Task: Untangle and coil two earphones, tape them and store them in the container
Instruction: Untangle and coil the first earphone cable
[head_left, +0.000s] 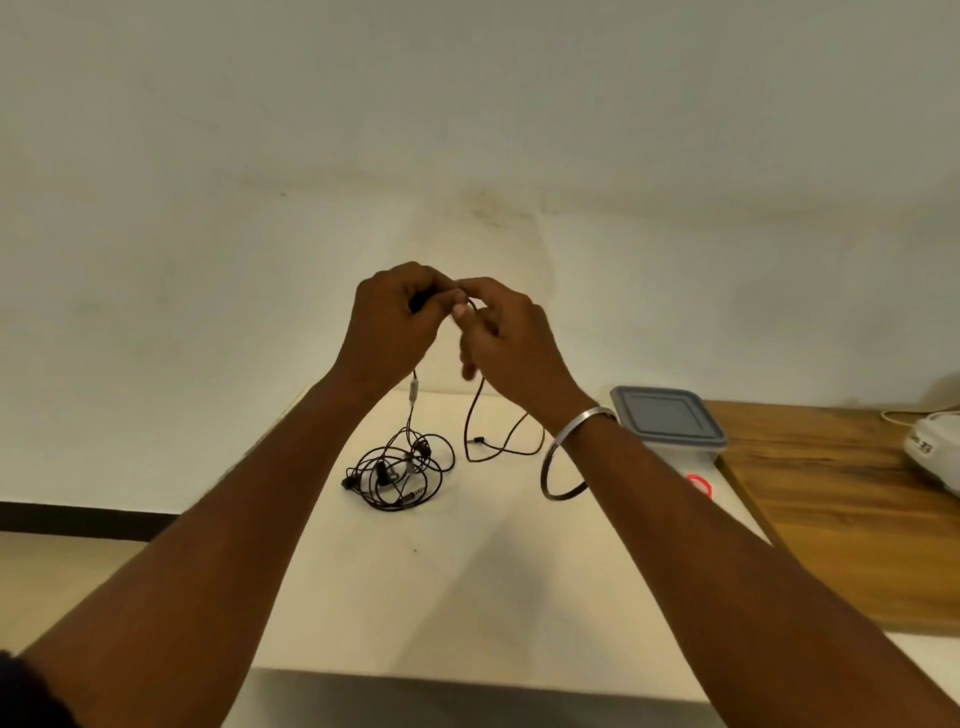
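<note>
Both hands are raised above the white table (467, 597), fingertips meeting. My left hand (392, 322) grips a dark part of an earphone cable. My right hand (506, 332) pinches the same black cable just beside it. From the left hand a strand with an inline remote (414, 389) hangs down into a tangled heap of black earphone cables (402, 470) on the table. From the right hand another strand (493, 441) drops and loops across the table. A clear container with a grey lid (667, 418) stands at the right, lid closed.
A red tape roll (701, 484) lies in front of the container, partly hidden by my right forearm. A wooden surface (841, 509) adjoins the table on the right, with a white object (935, 447) at its far edge. A plain wall rises behind.
</note>
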